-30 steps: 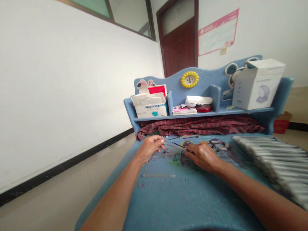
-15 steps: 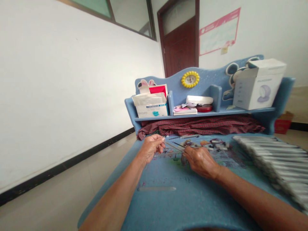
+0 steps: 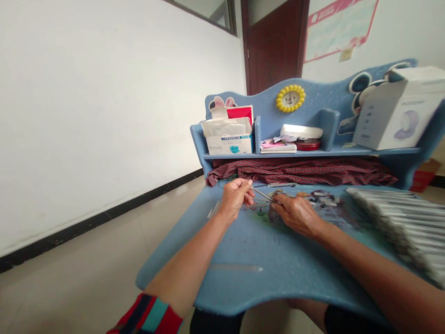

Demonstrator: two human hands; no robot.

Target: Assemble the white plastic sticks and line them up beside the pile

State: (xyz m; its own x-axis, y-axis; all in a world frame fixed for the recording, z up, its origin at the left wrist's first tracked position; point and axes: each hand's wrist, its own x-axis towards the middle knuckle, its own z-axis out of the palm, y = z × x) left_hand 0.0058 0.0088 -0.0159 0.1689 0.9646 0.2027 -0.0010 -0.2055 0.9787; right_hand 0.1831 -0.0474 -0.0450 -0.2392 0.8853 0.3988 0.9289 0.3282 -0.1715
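My left hand (image 3: 236, 197) is closed in a pinch on one end of a thin rod-like stick (image 3: 263, 195) above the blue desk (image 3: 278, 250). My right hand (image 3: 295, 213) rests on the desk with its fingers closed on the stick's other end. The stick slants between the two hands, and a few more thin sticks seem to lie just under it. A clear flat strip (image 3: 236, 268) lies alone on the desk nearer to me.
A row of several grey-white strips (image 3: 399, 218) covers the desk's right side. A red checked cloth (image 3: 306, 170) lies under the shelf, which holds a mask box (image 3: 229, 139), papers, a white box (image 3: 399, 111) and a small yellow clock (image 3: 290, 98). White wall and floor at left.
The view has tipped down and pulled back, so the desk's near edge and my sleeve show. My left hand has lifted slightly with the stick; the right hand stays on the desk.
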